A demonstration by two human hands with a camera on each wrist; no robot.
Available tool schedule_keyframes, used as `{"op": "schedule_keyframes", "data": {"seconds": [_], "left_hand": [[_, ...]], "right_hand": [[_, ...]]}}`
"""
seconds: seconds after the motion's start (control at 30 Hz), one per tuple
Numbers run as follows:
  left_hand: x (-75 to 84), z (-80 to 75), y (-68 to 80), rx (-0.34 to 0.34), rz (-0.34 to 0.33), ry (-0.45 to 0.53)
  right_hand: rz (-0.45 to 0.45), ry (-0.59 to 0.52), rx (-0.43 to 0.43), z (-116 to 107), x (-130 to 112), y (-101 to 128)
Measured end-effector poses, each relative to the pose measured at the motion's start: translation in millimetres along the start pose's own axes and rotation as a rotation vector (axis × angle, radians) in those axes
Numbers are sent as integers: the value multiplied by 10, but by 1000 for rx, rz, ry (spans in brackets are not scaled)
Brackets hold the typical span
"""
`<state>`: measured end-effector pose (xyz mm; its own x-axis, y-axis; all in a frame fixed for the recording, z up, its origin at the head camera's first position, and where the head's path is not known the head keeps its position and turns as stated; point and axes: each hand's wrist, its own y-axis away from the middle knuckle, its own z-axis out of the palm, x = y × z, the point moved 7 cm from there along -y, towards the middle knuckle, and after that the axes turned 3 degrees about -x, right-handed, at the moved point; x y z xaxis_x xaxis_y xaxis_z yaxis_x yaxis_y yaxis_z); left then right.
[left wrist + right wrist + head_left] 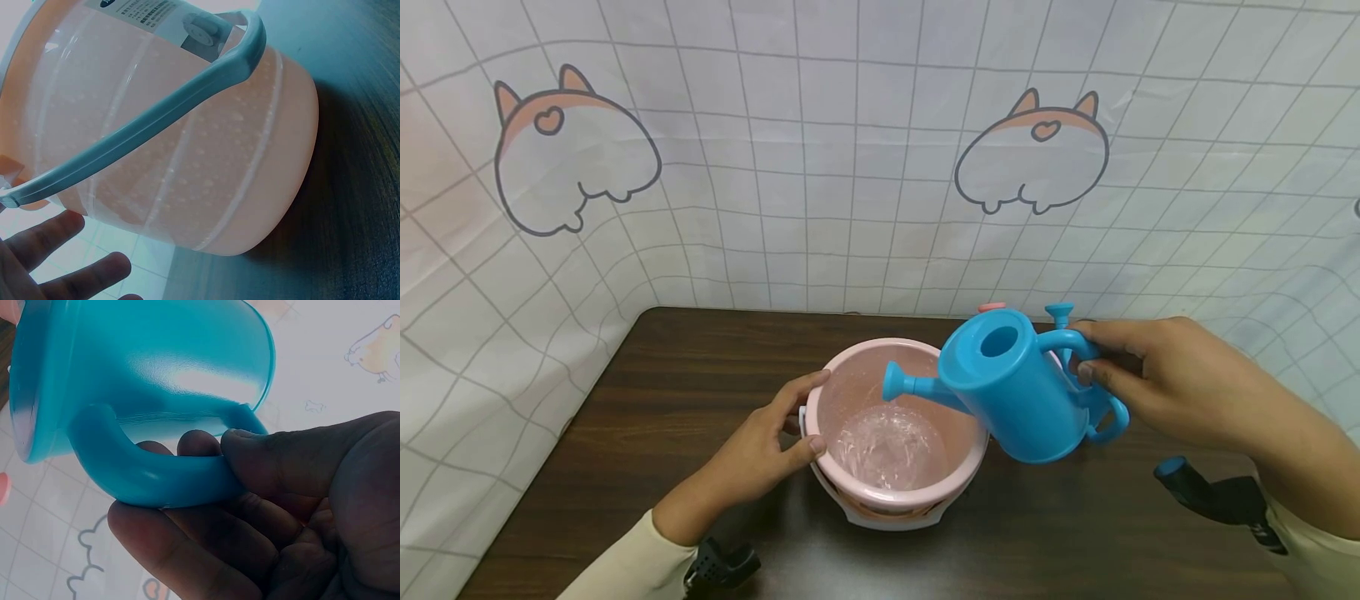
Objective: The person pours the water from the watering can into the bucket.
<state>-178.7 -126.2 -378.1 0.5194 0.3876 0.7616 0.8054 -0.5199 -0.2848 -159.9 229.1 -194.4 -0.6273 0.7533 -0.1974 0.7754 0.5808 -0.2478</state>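
Note:
In the head view my right hand [1180,387] grips the handle of a blue toy watering can [1026,400]. The can tilts left, and its spout reaches over the pink bucket [898,500]. Rippling clear water [891,450] lies in the bottom of the bucket. On the bucket's left side my left hand [760,454] holds the rim, thumb at the front and index finger farther back. The left wrist view shows its other fingers [87,275] spread beside the bucket wall. Thumb and fingers wrap the can's handle [169,481] in the right wrist view.
Behind the held can, another blue spout [1060,312] and a blue handle [1112,423] show, with a pink piece [992,307] nearby. Everything stands on a dark wooden table [662,375]. A white gridded cloth [850,208] hangs behind and at the sides.

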Motion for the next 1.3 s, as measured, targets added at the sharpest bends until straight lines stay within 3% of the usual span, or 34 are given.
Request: {"op": "schedule_keyframes", "data": {"seconds": [0.63,1.3], "left_hand": [[-15,16,-14,5,-4,2],[-13,20,-31,9,-4,5]], "right_hand": [[-40,-14,4,-5,24,-21],[-27,-7,-9,-7,45,-28]]}}
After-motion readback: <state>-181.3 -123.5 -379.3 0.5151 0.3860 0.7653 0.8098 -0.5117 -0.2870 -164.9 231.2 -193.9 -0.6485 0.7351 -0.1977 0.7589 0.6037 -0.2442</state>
